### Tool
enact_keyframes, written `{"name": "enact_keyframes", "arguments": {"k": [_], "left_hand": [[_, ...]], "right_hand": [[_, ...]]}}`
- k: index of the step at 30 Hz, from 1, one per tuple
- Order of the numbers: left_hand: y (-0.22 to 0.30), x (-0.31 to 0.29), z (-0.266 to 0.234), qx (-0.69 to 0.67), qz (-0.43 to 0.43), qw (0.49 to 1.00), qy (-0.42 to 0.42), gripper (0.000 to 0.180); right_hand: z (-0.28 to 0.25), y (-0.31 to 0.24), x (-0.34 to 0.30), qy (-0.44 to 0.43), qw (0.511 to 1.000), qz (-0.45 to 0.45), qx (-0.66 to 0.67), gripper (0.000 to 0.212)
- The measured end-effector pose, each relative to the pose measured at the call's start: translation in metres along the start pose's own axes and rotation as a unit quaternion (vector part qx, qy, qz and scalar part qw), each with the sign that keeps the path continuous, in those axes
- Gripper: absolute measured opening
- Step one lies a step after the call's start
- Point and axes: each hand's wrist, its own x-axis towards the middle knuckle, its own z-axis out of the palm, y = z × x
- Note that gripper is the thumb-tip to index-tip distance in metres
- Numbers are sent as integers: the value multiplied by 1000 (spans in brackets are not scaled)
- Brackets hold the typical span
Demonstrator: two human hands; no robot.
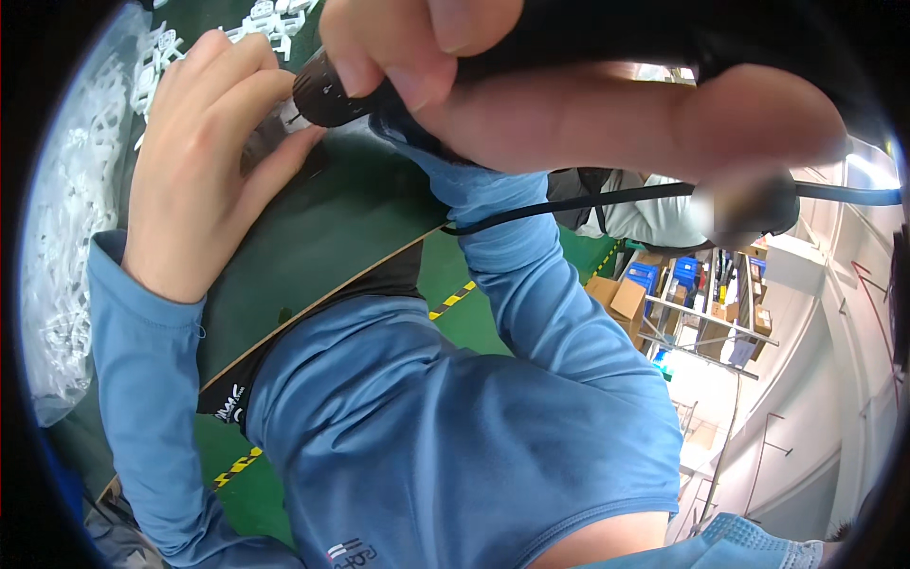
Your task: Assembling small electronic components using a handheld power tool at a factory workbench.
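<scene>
My right hand [569,119] is large and close at the top, wrapped round a dark power screwdriver with a ribbed black collar [328,90]. Its tip points down and left toward my left hand [204,156]. That hand is closed, with thumb and fingers pinching a small clear part [270,135] right at the driver's tip. Fingers and collar cover much of the clear part, so its full shape is hidden. Whether the tip touches it I cannot tell. Both hands are over the dark green tabletop [351,209].
A clear plastic bag [71,247] full of white plastic pieces lies along the left. Loose white plastic frames [280,24] lie at the far side. A black cord [597,199] crosses my right sleeve. Behind are another person's sleeve [645,207], a cardboard box [626,299] and metal shelving [706,327].
</scene>
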Motion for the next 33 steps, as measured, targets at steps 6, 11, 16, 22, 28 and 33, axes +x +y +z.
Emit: {"name": "enact_keyframes", "arguments": {"k": [6,11,16,22,28,33], "left_hand": [[-1,-1,1,-11,-22,1000,-19,27],[-2,-1,4,-23,-15,1000,-7,28],[-9,-14,11,-57,-52,997,11,25],[2,-12,12,-87,-117,988,41,23],[2,-1,13,-30,-30,997,71,18],[4,1,8,-20,-32,998,46,19]], "right_hand": [[3,5,3,-7,1000,18,1,63],[5,8,4,-13,999,37,2,64],[6,16,6,-28,998,62,1,64],[11,27,10,-49,996,79,3,65],[20,36,18,-63,998,18,21,70],[10,34,14,-126,991,-34,-21,72]]}}
